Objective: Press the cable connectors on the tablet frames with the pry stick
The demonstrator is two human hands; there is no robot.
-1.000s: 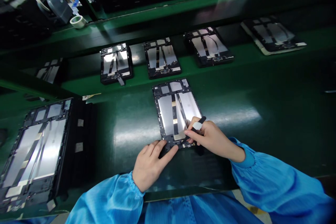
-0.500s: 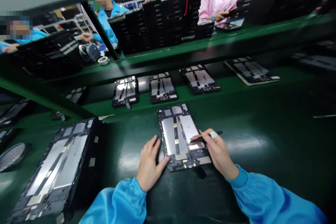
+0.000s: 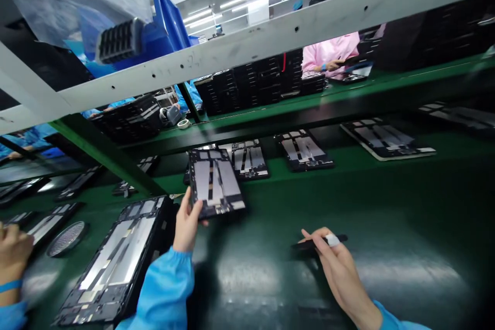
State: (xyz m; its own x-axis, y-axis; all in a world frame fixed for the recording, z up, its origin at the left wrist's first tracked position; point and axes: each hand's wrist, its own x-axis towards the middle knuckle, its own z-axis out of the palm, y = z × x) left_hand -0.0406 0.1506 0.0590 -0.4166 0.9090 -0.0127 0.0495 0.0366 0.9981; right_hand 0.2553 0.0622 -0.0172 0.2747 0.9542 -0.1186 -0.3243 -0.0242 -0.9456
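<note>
My left hand (image 3: 186, 223) is closed on the lower left edge of an opened tablet (image 3: 228, 178), thumb on top. Silver panels and dark strips show inside it. The tablet is raised off the bench and partly covers other opened tablets behind. Over the bench to the right, my right hand (image 3: 338, 263) pinches a slim black tool (image 3: 305, 245) with a white band; its exact kind is unclear. The tool is apart from any tablet.
Opened tablets, including one tablet (image 3: 303, 149), line the green bench (image 3: 371, 206). A tablet stack (image 3: 116, 252) and round metal dish (image 3: 66, 240) stand left. Another person's hand (image 3: 13, 250) is at far left. A green post (image 3: 112, 160) and white beam (image 3: 232, 59) cross ahead.
My left hand has taken hold of the tablet, lifting it off the bench and moving it forward and left. My right hand has drawn the tool away from it. The view has tilted up.
</note>
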